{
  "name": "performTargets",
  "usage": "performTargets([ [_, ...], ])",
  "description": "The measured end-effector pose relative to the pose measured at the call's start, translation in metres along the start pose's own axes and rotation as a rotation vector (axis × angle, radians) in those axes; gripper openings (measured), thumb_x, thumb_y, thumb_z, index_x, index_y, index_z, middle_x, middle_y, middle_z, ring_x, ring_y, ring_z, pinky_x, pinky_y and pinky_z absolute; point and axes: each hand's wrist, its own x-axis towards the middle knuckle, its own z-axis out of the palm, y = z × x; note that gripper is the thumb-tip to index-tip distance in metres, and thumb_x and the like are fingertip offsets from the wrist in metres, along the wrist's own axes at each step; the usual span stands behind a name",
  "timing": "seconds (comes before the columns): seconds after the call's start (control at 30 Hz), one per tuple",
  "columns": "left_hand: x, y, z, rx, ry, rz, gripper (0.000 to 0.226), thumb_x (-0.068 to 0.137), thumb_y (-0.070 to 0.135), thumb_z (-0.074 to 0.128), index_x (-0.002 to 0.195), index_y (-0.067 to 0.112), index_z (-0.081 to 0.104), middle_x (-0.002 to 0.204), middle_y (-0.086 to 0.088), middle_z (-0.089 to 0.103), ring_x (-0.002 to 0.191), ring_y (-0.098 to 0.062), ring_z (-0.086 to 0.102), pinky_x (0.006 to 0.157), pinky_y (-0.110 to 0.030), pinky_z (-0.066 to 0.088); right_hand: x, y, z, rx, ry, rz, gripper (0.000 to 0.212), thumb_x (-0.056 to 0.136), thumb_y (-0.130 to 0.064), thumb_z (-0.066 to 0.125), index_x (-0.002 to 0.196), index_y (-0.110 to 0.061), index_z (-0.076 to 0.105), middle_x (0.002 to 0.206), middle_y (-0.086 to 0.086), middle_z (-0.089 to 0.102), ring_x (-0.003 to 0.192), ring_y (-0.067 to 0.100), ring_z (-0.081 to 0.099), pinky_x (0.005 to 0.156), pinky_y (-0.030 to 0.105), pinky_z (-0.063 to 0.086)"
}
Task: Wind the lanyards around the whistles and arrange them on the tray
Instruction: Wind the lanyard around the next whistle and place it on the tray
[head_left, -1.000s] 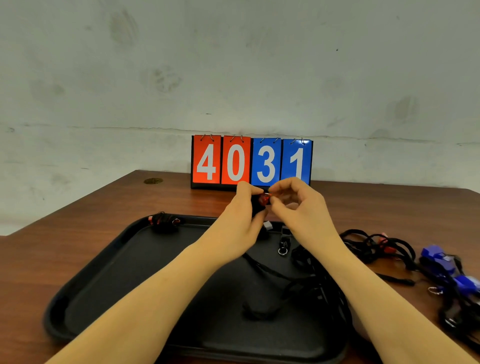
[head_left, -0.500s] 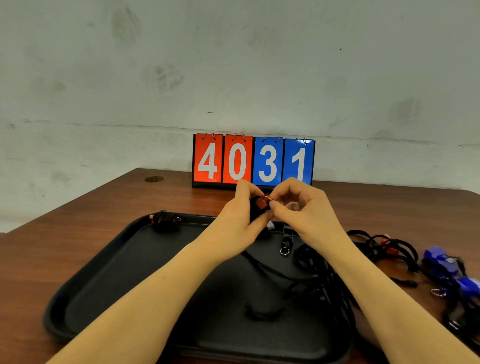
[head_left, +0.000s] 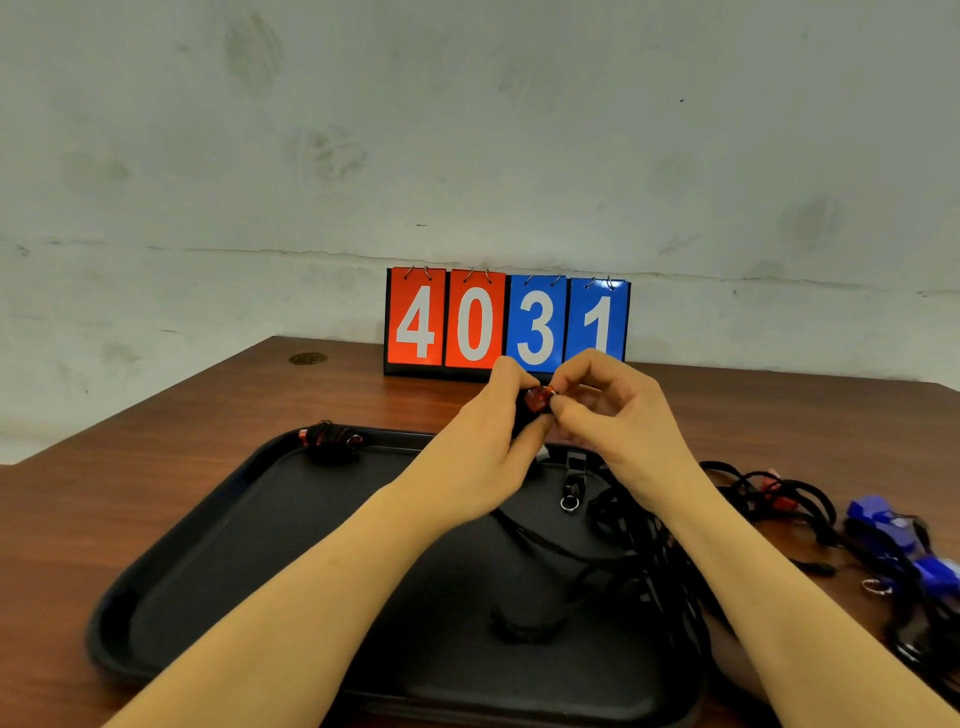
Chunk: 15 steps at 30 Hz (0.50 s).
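You have the small red plastic whistle (head_left: 537, 400) pinched between both hands, raised above the far edge of the black plastic tray (head_left: 218, 545). Your left hand (head_left: 488, 447) grips its body from the 9 o'clock side; your right hand (head_left: 613, 415) pinches at its 3 o'clock end, fingers curled. The whistle's long axis seems to run left to right between your thumbs. Its black cord lanyard (head_left: 566, 553) hangs toward 6 o'clock onto the tray, nearer your right forearm, so that hand looks best placed for winding.
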Motion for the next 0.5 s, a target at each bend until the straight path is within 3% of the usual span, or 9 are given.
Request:
performTargets([
  [0.13,0.000,0.000,-0.001,-0.063,0.016,0.003,0.020,0.094,0.018,0.048,0.101,0.024,0.031,0.088,0.015,0.049,0.074,0.014,0.053,0.059,-0.006,0.042,-0.001,-0.005,-0.005,0.163,-0.085,0.028,0.008,0.082,0.003,0.061,0.083,-0.005,0.059,0.076,0.004,0.062,0.071,0.014,0.064,0.073,0.033,0.057],
  [0.33,-0.001,-0.001,-0.001,-0.054,0.002,0.006,0.021,0.094,0.018,0.049,0.103,0.022,0.031,0.087,0.014,0.048,0.072,0.015,0.052,0.059,-0.005,0.041,0.000,-0.006,-0.012,0.141,-0.152,0.056,0.010,0.074,-0.008,0.068,0.081,-0.009,0.060,0.079,0.009,0.062,0.074,0.020,0.064,0.076,0.035,0.056],
  [0.5,0.000,-0.004,-0.001,-0.073,0.026,0.000,0.022,0.093,0.021,0.050,0.105,0.024,0.031,0.095,0.016,0.048,0.087,0.005,0.055,0.073,-0.006,0.045,0.002,-0.001,-0.015,0.282,-0.169,0.107,0.018,0.068,-0.016,0.077,0.080,-0.011,0.064,0.067,0.004,0.060,0.060,0.014,0.058,0.086,0.057,0.045],
])
